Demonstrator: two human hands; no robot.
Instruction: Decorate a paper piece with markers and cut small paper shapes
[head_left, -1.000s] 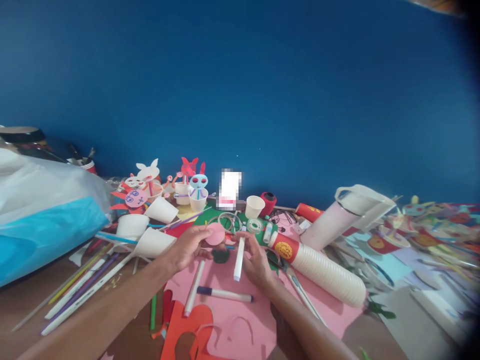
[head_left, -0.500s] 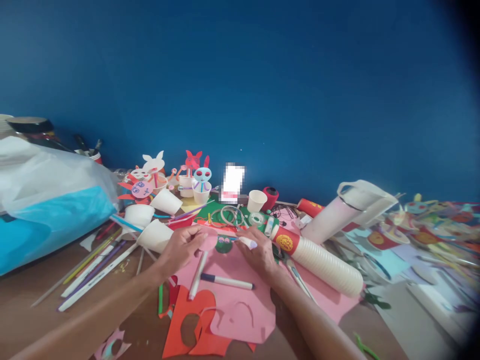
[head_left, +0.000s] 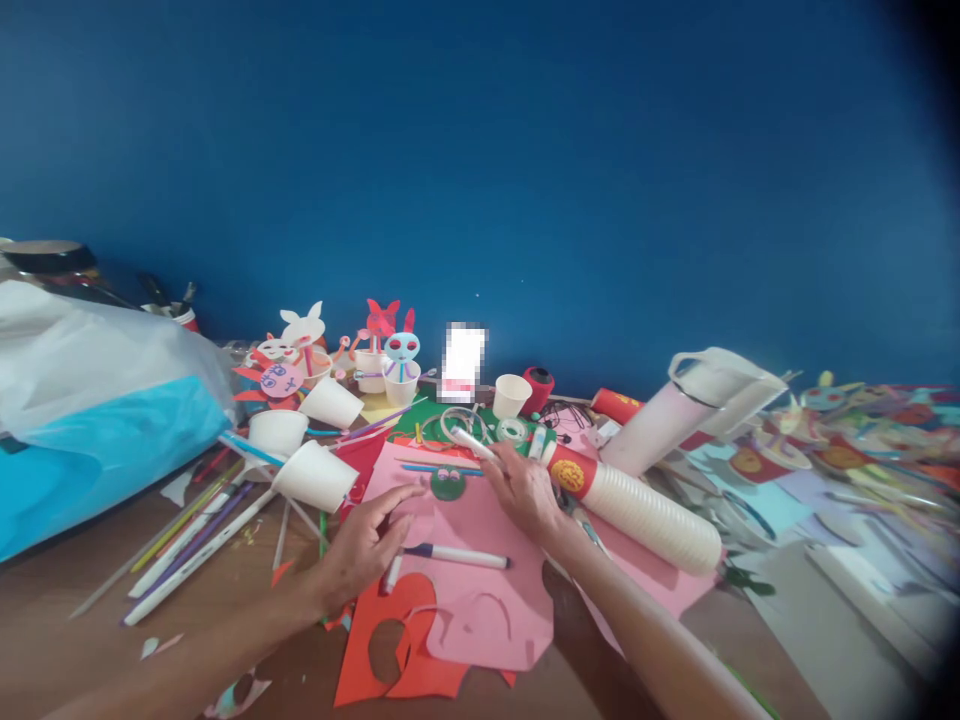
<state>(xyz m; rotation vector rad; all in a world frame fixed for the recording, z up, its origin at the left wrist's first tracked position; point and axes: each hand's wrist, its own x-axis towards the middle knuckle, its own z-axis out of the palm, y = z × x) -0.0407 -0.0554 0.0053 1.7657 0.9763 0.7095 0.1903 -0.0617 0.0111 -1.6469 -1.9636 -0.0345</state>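
Observation:
My right hand (head_left: 529, 492) holds a white marker (head_left: 474, 442) that slants up and left over the pink paper sheet (head_left: 491, 610). My left hand (head_left: 369, 550) is at the left side of the same sheet, with index finger and thumb apart. A pale pink piece of paper seems to show between them, hard to tell from the sheet. Between my hands is a small green paper circle (head_left: 448, 486) with pink eyes. A marker with a dark cap (head_left: 461, 556) lies below it. Another white marker (head_left: 391, 574) is partly under my left hand.
Orange paper with cut-out holes (head_left: 360, 640) lies in front. White paper cups (head_left: 315, 475) and paper animal figures (head_left: 403, 350) stand at the back left. A stack of cups (head_left: 652, 515) and a white pitcher (head_left: 664, 420) are on the right. A plastic bag (head_left: 112, 420) is far left.
My left hand has moved down and no longer clearly shows the pink paper circle it held up. My right hand has raised the marker and turned it up and left.

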